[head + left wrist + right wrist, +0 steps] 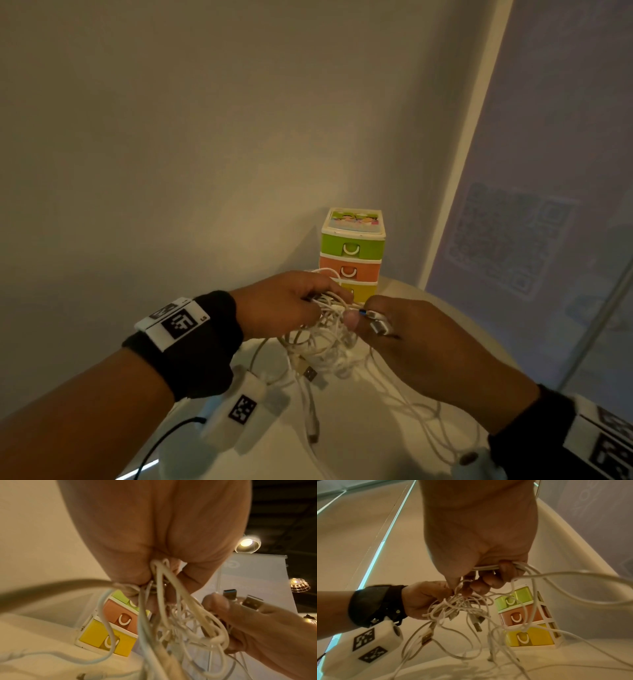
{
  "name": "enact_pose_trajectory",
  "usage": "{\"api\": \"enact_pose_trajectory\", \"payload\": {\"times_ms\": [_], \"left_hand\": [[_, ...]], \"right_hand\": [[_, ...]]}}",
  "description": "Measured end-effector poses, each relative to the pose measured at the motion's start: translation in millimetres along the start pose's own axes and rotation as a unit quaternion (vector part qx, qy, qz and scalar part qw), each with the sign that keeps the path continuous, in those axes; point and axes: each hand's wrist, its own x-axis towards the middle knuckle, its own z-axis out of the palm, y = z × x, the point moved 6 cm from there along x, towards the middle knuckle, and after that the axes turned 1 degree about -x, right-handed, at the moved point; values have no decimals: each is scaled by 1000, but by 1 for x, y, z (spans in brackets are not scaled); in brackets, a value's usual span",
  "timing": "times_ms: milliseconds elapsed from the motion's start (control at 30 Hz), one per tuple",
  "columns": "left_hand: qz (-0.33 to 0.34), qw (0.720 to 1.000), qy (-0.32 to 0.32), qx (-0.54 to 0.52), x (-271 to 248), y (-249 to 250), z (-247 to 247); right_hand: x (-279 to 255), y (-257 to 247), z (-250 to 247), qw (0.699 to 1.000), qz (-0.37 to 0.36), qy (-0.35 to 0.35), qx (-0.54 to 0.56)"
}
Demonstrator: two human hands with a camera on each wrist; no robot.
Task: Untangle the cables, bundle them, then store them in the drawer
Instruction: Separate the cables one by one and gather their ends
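Both hands, left hand (284, 301) and right hand (411, 337), grip tangled white USB cables (329, 334); best: free plug ends first, toward 3 o'clock, slowly

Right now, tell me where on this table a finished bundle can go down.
The best bare patch is the white table to the right of the drawer unit, out to the rounded edge. It is crowded in front of the unit, where the cables hang from the left hand and right hand and trail across the table toward you.
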Motion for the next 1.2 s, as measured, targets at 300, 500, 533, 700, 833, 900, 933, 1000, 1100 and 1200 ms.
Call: {"api": "enact_pose_trajectory", "payload": {"times_ms": [300, 500, 533, 700, 833, 900, 933, 1000, 1100, 1200], "left_hand": [[5, 995, 73, 65, -12, -5, -13], [-27, 998, 51, 35, -16, -8, -14], [-33, 998, 49, 19, -16, -9, -14], [-45, 997, 66, -20, -19, -10, -13], [-42, 997, 61, -32, -21, -7, -13], [-41, 996, 58, -52, -21, -6, -11], [-42, 996, 60, -55, -21, -5, -10], [-39, 995, 78, -56, -20, -4, -9], [-31, 991, 114, -66, -20, -6, -15], [-20, 988, 126, -86, -22, -4, -18]], "right_hand": [[1, -1, -2, 1000, -27, -15, -5], [-3, -3, -12, 1000, -19, -13, 1], [-3, -2, -13, 1000, -17, -15, -1], [-5, 4, -10, 1000, -9, -11, 4], [-6, 3, -6, 1000, -13, -1, 17], [-5, 0, -2, 1000, -14, 3, 1], [-4, -2, 0, 1000, -12, 3, -14], [-3, -7, 4, 999, -10, 6, -40], [-3, -9, 8, 998, -1, -2, -64], [-6, -10, 5, 997, 20, 17, -66]]}}
